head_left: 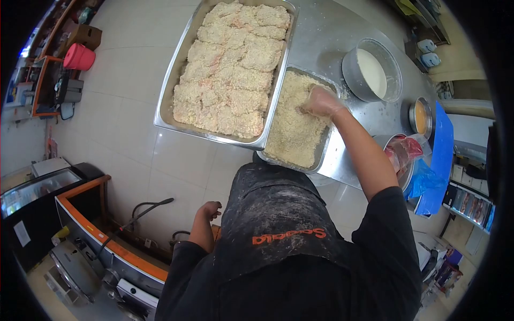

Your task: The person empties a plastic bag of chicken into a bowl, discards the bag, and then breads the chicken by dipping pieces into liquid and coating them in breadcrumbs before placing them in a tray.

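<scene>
My right hand [323,101], in a clear thin glove, is down in a bed of pale breadcrumbs [292,134]. My fingertips are hidden in the crumbs there, so I cannot tell whether those fingers are together or apart, or if they grip anything. The crumbs fill a shallow metal tray [324,143] on the stainless-steel worktop [329,29], with a few scattered beyond its rim.

Just to the left, a larger, deeper metal pan [209,134] holds crumb-coated pieces [230,75] packed in rows, pinkish where the coating is thin; its right side covers part of the crumb tray's left edge. My left hand [212,209] is bare and hangs beside my flour-dusted black apron [278,200], its fingers loosely bent and a little parted.

Right of the crumbs stands a round metal tub [353,80] of white liquid [370,72]. Farther right are a smaller round pan of orange-yellow contents [421,119], a red-and-clear plastic bag [409,147] in a round container, a crumpled blue bag [425,179] and a blue board [440,155].
</scene>
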`<act>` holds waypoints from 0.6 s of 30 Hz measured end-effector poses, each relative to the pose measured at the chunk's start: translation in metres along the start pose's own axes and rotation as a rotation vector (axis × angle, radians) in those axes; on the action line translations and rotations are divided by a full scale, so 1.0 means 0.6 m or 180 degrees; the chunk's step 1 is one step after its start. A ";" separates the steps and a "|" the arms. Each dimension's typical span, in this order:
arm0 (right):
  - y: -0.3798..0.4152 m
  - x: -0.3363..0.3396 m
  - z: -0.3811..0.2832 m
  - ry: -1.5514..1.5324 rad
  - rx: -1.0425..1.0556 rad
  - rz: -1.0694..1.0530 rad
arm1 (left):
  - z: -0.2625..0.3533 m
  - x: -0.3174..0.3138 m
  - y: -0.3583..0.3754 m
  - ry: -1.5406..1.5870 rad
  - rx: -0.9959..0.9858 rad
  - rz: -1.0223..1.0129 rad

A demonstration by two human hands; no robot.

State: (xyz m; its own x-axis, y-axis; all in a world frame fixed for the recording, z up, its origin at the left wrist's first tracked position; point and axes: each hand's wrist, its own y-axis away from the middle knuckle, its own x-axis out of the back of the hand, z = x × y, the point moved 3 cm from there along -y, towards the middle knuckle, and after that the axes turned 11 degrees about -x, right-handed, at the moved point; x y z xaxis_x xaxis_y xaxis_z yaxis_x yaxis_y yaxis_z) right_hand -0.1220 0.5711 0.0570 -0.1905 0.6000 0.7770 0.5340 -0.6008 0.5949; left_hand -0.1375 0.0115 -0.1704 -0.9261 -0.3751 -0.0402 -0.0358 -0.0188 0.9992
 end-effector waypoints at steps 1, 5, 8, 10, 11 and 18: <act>0.000 0.003 0.005 0.0036 0.0101 -0.0060 | 0.005 0.005 -0.003 0.0069 -0.0038 0.0035; 0.020 0.014 0.021 -0.0236 0.0438 -0.0233 | 0.029 0.017 0.011 0.0253 -0.0220 0.0182; 0.033 0.031 0.031 -0.0390 0.0798 -0.0182 | 0.039 0.019 0.011 0.0233 -0.0262 0.0134; 0.042 0.045 0.033 -0.0592 0.0900 -0.0192 | 0.037 0.014 -0.004 0.0195 -0.0238 0.0075; 0.049 0.054 0.035 -0.0816 0.0855 -0.0225 | 0.033 0.011 -0.012 0.0167 -0.0220 0.0044; 0.057 0.085 0.033 -0.0994 0.0526 0.0346 | 0.012 -0.003 -0.067 0.0285 -0.0196 -0.0050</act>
State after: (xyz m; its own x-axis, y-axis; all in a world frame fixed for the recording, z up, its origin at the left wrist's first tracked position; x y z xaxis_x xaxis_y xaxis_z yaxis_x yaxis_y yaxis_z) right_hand -0.0974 0.5918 0.1130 0.1218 0.6850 0.7183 0.6680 -0.5919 0.4512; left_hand -0.1370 0.0194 -0.2106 -0.8883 -0.4554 -0.0589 -0.0245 -0.0812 0.9964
